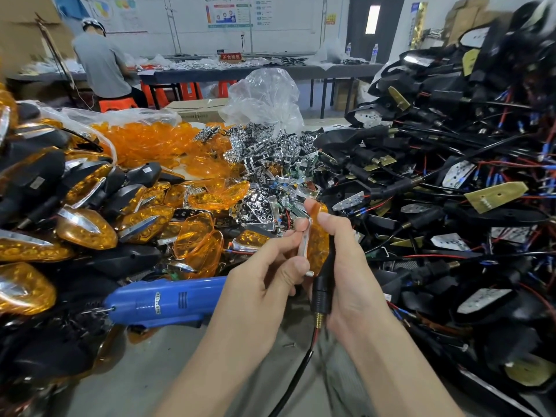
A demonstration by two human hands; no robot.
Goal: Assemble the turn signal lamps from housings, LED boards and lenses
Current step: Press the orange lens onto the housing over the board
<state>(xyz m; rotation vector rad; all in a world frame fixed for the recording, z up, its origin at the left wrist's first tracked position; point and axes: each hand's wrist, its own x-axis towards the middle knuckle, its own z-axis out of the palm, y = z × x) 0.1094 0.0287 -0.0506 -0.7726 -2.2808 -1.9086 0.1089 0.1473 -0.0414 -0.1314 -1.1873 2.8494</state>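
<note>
My right hand [349, 266] grips a turn signal lamp [319, 236] upright: an orange lens on a black housing, its black stem and threaded end pointing down with a wire hanging below. My left hand [270, 266] pinches a thin chrome trim strip [304, 240] against the lens edge. Finished lamps [84, 227] are heaped at the left. Loose orange lenses [150, 142] lie behind them. Chrome reflectors and LED boards [264, 164] are piled in the middle. Black housings with wires [451, 182] rise in a tall heap at the right.
A blue electric screwdriver [168, 302] lies on the grey table just left of my left hand. A small screw [289, 345] lies on the table below my hands. A clear plastic bag [267, 97] stands behind the piles. A person in grey [99, 64] sits at a far bench.
</note>
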